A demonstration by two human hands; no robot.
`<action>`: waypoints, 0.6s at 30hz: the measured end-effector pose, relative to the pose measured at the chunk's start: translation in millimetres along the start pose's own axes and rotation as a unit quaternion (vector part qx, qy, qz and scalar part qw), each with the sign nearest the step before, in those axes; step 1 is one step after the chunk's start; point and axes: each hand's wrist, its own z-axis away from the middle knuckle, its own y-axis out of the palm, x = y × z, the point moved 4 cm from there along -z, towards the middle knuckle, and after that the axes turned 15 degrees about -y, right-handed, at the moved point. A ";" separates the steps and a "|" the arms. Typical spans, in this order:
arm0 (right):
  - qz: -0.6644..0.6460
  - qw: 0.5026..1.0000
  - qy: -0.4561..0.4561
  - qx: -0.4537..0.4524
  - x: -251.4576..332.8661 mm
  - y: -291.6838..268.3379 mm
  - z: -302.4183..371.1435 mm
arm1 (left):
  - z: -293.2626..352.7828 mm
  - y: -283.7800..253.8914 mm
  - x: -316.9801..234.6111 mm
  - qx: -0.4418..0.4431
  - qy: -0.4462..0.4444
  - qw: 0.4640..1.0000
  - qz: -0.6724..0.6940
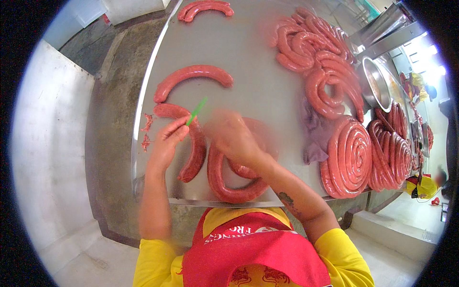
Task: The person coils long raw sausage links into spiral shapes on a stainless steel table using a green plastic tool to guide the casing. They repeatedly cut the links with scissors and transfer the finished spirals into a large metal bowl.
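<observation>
Single head-worn fisheye view, looking steeply down from above the apron (248, 248) at lower centre onto the worktop (258, 62), which lies near and fills mid-frame; edges bow toward the dark rim.

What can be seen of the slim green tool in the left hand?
The slim green tool looks plastic, bright and narrowing toward its far end. The left hand pinches its lower end between thumb and fingers, hiding part of it. From there it slants up and to the right above the metal table, its tip apparently free. Any cutting edge is too small to tell.
</observation>
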 end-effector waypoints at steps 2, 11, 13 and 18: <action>-0.011 1.000 0.008 0.004 -0.5 2.1 0.5 | 1.7 2.7 -15.4 -0.048 0.101 0.990 -0.082; 0.023 1.000 0.009 -0.007 5.7 -2.8 -4.2 | 1.8 -7.5 -7.0 -0.013 0.140 0.942 -0.304; 0.003 1.000 0.010 0.009 6.5 -0.2 -5.0 | -1.3 -2.9 -2.7 0.027 0.106 0.966 -0.236; 0.004 0.999 0.047 -0.022 10.7 3.2 2.1 | 0.1 35.8 7.6 0.194 -0.047 0.964 0.176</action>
